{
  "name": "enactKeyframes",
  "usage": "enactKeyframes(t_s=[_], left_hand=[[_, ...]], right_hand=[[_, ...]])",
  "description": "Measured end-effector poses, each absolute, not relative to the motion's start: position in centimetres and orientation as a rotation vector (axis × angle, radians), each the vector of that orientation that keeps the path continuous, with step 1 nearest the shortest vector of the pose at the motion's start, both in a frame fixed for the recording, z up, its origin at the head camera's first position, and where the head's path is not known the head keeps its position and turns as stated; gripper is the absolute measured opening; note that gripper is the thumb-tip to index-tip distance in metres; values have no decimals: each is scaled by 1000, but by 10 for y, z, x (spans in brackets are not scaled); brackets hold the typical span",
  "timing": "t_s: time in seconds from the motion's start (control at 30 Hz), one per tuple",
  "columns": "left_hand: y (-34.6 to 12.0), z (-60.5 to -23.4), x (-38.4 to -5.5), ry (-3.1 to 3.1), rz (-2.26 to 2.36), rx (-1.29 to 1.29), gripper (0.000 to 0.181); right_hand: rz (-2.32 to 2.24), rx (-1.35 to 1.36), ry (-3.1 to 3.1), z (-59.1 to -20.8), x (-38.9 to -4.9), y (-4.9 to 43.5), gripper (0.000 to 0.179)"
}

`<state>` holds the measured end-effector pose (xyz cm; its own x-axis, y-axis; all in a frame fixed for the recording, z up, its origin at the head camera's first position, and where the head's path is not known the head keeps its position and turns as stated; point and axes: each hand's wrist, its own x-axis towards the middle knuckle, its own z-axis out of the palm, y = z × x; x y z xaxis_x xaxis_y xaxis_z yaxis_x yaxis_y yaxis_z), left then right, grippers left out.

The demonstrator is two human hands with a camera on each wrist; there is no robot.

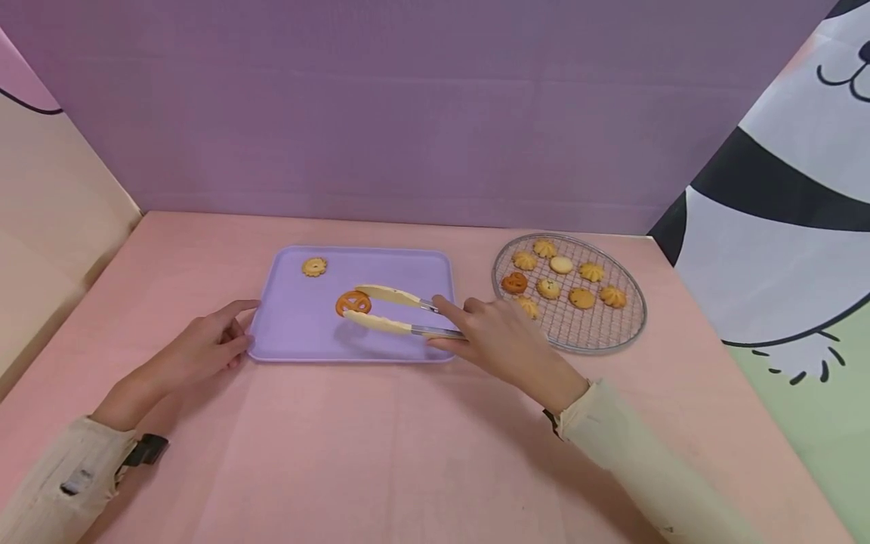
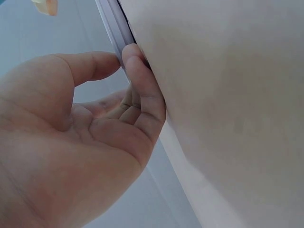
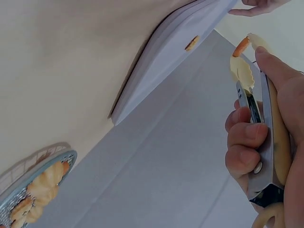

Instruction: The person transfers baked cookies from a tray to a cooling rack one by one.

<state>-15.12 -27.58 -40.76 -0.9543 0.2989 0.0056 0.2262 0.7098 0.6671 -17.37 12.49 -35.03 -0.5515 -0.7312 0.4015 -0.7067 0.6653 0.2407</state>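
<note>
My right hand (image 1: pixel 499 340) grips a pair of tongs (image 3: pixel 267 137) with cream tips and metal arms. Between the tips is a brown pretzel-shaped cookie (image 1: pixel 353 304), raised over a lilac tray (image 1: pixel 401 264); the right wrist view shows the cookie (image 3: pixel 241 47) edge-on in the tongs. At the tray's left side, my left hand (image 1: pixel 204 340) pinches the rim, its fingertips meeting the tray edge (image 2: pixel 114 23) in the left wrist view. A round, scalloped cookie (image 1: pixel 314 267) lies in the tray's far left corner.
Right of the tray, a round wire rack (image 1: pixel 605 329) holds several cookies, among them another pretzel-shaped one (image 1: pixel 514 283). Both stand on a pink tabletop (image 1: pixel 353 446). A purple panel (image 1: pixel 408 113) rises behind the table, with a printed sheet (image 1: pixel 782 227) on the right.
</note>
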Motion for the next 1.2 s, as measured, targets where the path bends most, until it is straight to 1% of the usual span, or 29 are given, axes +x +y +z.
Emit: enactKeyframes(t_s=[0.27, 0.5, 0.7, 1.2], left_hand=[[-275, -408, -151, 2808, 1071, 423, 49], [-274, -408, -150, 2814, 1077, 438, 48], [-274, -407, -149, 2804, 1094, 431, 49], [-271, -404, -147, 2808, 1080, 415, 48]], right_hand=[[-64, 1075, -2437, -343, -161, 140, 53], [-2, 1067, -2431, -342, -154, 157, 51], [12, 1021, -2449, -341, -150, 172, 53], [-23, 759, -2591, -345, -140, 228, 60]])
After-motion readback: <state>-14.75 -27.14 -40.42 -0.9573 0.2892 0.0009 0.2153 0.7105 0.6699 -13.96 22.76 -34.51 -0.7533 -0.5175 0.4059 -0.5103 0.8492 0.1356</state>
